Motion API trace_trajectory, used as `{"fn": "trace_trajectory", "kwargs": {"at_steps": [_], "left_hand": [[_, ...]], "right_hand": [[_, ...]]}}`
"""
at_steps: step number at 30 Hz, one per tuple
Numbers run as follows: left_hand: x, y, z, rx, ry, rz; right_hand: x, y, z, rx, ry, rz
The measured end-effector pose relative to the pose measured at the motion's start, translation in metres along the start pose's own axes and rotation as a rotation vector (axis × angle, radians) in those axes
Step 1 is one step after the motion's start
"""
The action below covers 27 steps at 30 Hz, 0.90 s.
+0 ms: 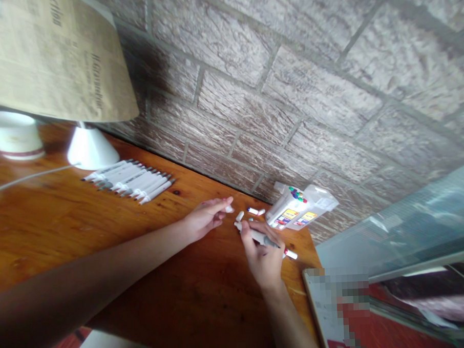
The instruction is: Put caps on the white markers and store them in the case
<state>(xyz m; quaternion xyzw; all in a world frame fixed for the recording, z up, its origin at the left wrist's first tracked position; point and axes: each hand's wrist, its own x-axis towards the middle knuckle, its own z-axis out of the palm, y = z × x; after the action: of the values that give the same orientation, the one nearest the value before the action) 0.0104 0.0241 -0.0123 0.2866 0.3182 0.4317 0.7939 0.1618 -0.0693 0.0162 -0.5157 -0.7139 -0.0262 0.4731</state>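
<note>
My right hand [263, 254] grips a white and grey marker [266, 240] that lies across its fingers, one end pointing toward the table's right edge. My left hand [207, 217] reaches in from the left and pinches a small white marker cap [229, 209] at its fingertips. Loose caps [240, 215] and a short red-tipped piece [254, 211] lie on the wooden table [143, 260] between the hands and a clear plastic marker case [300, 208], which rests on its side against the brick wall.
A row of several white markers [130, 181] lies at the back left by a white lamp base [90, 148], with its cable [24, 179] and beige shade [53, 58]. A brick wall [290, 89] runs behind. A tablet-like object [338, 308] sits at the right edge.
</note>
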Motion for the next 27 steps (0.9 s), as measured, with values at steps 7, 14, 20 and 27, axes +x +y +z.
{"fn": "trace_trajectory", "kwargs": {"at_steps": [7,14,20,27], "left_hand": [[-0.001,0.006,-0.002,-0.080,-0.045,0.025],[-0.003,0.004,0.002,-0.109,-0.056,0.016],[-0.002,0.001,0.001,-0.074,-0.054,-0.003],[-0.005,0.002,0.005,-0.061,-0.033,-0.018]], "right_hand": [[0.003,0.012,-0.004,0.121,0.013,0.248],[0.003,0.005,0.007,0.573,-0.168,0.561],[0.009,0.008,0.002,0.568,0.116,0.525],[0.007,0.003,-0.004,0.665,-0.015,0.419]]}}
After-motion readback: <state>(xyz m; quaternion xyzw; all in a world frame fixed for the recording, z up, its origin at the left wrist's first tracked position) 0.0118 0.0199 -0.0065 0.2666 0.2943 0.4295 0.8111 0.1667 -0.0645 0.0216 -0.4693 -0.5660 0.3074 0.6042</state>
